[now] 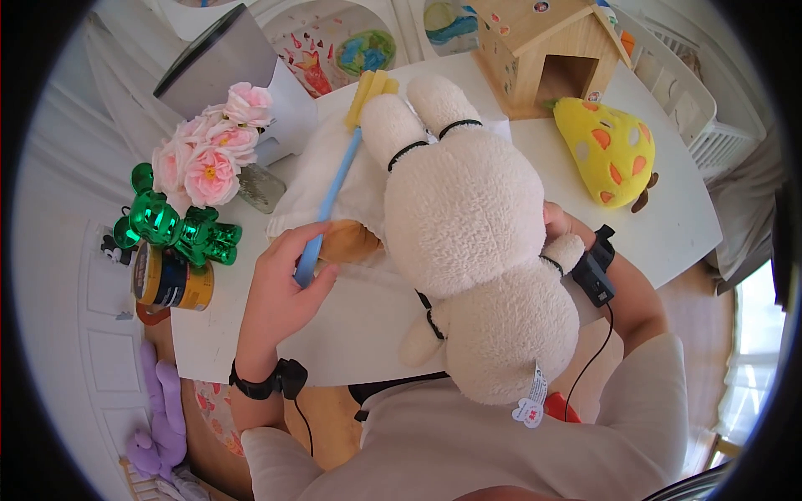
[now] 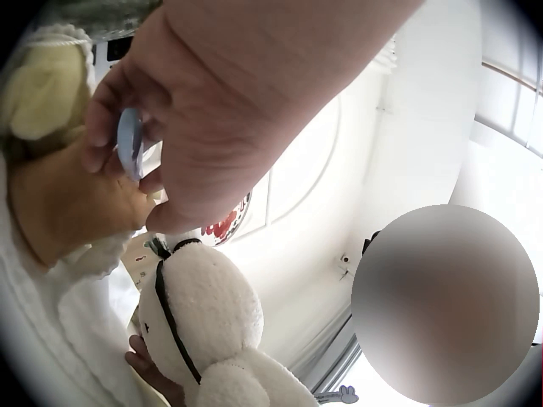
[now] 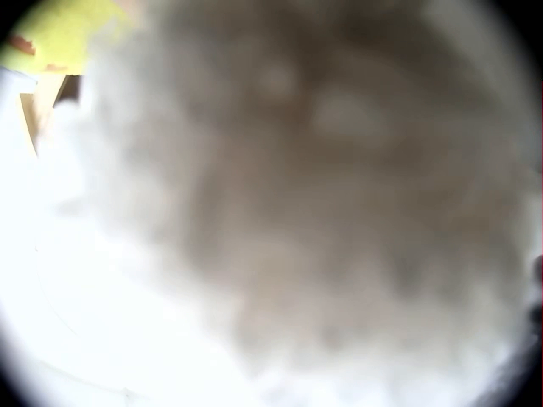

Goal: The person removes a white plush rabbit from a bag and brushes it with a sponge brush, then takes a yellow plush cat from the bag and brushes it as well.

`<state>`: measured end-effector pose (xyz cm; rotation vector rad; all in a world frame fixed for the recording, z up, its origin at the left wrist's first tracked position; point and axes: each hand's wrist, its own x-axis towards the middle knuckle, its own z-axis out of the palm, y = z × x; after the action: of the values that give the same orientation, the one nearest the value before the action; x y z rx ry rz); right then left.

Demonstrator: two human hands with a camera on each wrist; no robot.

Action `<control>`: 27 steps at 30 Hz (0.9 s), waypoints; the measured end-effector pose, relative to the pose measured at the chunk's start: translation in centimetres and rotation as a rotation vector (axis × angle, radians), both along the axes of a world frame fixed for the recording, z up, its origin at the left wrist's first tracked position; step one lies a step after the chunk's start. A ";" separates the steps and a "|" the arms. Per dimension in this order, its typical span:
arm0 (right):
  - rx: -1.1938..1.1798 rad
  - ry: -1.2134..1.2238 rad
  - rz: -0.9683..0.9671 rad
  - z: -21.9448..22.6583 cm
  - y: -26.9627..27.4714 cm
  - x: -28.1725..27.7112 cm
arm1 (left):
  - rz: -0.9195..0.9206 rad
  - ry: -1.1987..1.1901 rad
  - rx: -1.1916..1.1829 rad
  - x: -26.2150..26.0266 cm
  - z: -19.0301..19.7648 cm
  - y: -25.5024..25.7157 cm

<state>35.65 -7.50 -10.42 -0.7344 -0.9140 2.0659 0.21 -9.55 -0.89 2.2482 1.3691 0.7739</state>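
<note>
My left hand (image 1: pixel 284 280) holds the blue handle of a duster (image 1: pixel 338 179) between thumb and fingers. Its yellow head touches one ear of a big cream plush rabbit (image 1: pixel 468 209). The rabbit faces away from the head camera, upright against my body, with dark green bands on its ears and arms. My right hand (image 1: pixel 558 221) grips it from the far side, mostly hidden behind it; its fingertips (image 2: pixel 153 365) show against the plush in the left wrist view. Blurred fur fills the right wrist view. Under the duster lies a white cloth (image 1: pixel 313 171) with a brown piece (image 1: pixel 349 242) at its edge.
At the left stand pink flowers (image 1: pixel 213 154) in a glass vase, a shiny green bear figure (image 1: pixel 180 221), a jar (image 1: pixel 171 280) and a grey-white box (image 1: pixel 225 75). A wooden toy house (image 1: pixel 543 58) and a yellow plush (image 1: pixel 606 150) sit at the back right of the white table (image 1: pixel 668 225).
</note>
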 end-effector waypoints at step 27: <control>-0.138 0.081 -0.008 -0.8 0.2 -0.8 | -0.160 -0.081 0.016 8.6 3.6 10.9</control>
<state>34.85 -7.34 -11.24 -0.7183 -0.7285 2.1518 8.79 1.31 2.69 2.2791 1.1345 0.8138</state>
